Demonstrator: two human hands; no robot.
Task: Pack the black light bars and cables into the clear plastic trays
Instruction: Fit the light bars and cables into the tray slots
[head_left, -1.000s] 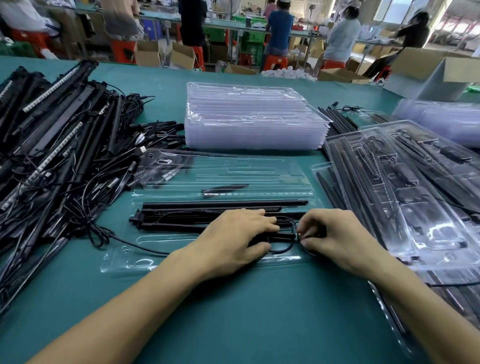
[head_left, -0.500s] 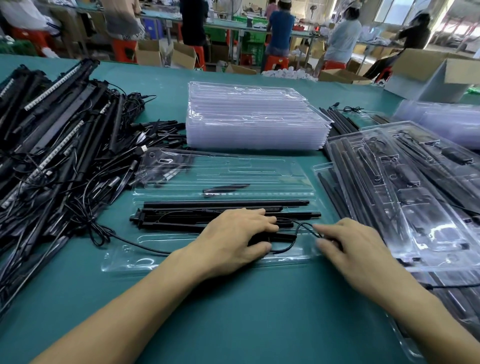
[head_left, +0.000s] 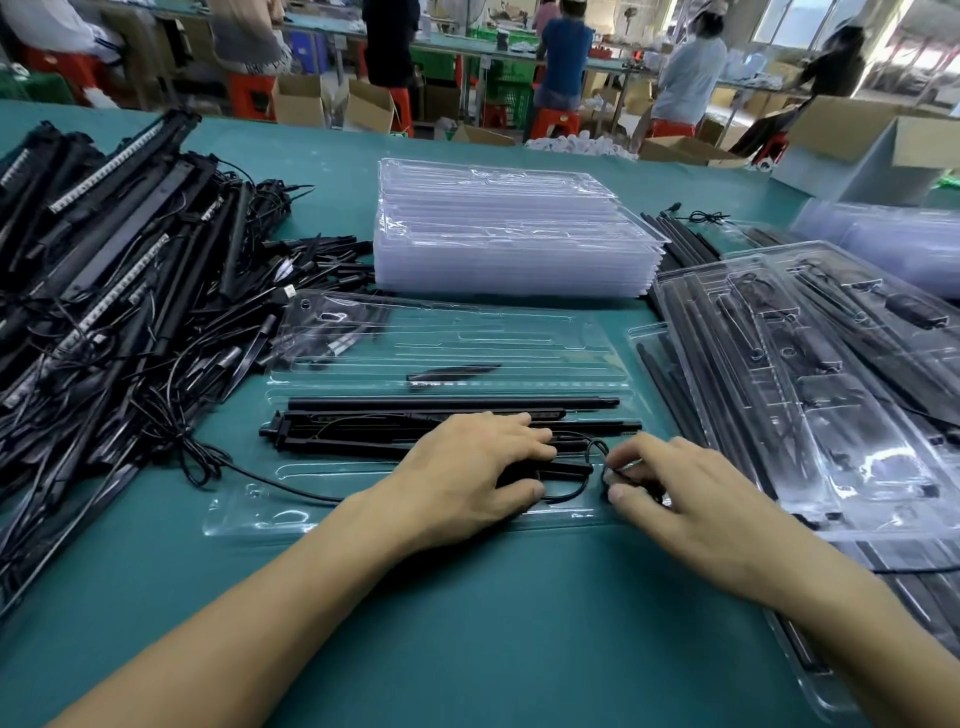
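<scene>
One open clear tray (head_left: 467, 338) lies flat on the green counter (head_left: 467, 623). It holds the task's things: one long black light bar (head_left: 452, 402) in a slot by itself, and on the near side of it a tight bundle of bars (head_left: 363, 431) whose number I cannot tell. One short black strip (head_left: 454, 370) sits in a farther slot.

The left hand (head_left: 467, 467) lies over the bundle, fingers stretched out and pressing down. At the tray's right end the right hand (head_left: 691, 499) pinches a looped black cable (head_left: 576, 488) between thumb and forefinger.

Left of the tray, overlapping its corner, spreads a tangled heap of loose bars and cables (head_left: 114, 291). Behind the tray stands one stack of empty trays (head_left: 519, 244). To its right, at least two filled trays (head_left: 831, 389) overlap each other. Beyond them sits a cardboard box (head_left: 872, 150).
</scene>
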